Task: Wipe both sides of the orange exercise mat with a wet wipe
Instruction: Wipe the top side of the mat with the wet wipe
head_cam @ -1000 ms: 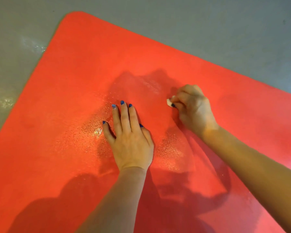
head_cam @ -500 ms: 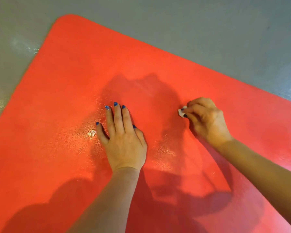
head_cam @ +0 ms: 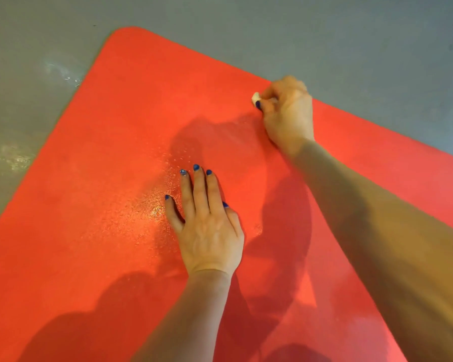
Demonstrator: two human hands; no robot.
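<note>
Saw an orange mat [head_cam: 110,158] lying flat on a grey floor [head_cam: 324,35]. Filled most of the view, with one rounded corner pointing up toward 11 o'clock and its far edge running down toward 3 o'clock.

Found the left hand [head_cam: 209,231] resting palm down on the middle of the mat. Kept its fingers [head_cam: 199,189] straight and close together, pointing to 12 o'clock, with the thumb out toward 10 o'clock. Held nothing. Wore dark blue polish on the nails.

Found the right hand [head_cam: 288,113] up at 1 o'clock from the left hand, well apart from it, right at the far edge of the mat. Curled tight around a small white wipe [head_cam: 255,96]. Showed only a little bit of the wipe poking out by the thumb, touching the mat. Looked a bit blurry there.

Noticed a shiny, wet-looking patch [head_cam: 152,210] on the mat just beside the left hand, at its 9 o'clock. Noticed dark shadows of the arms across the near part of the mat, toward 6 o'clock. Spotted some pale smudges [head_cam: 13,158] on the floor at 9 o'clock.
</note>
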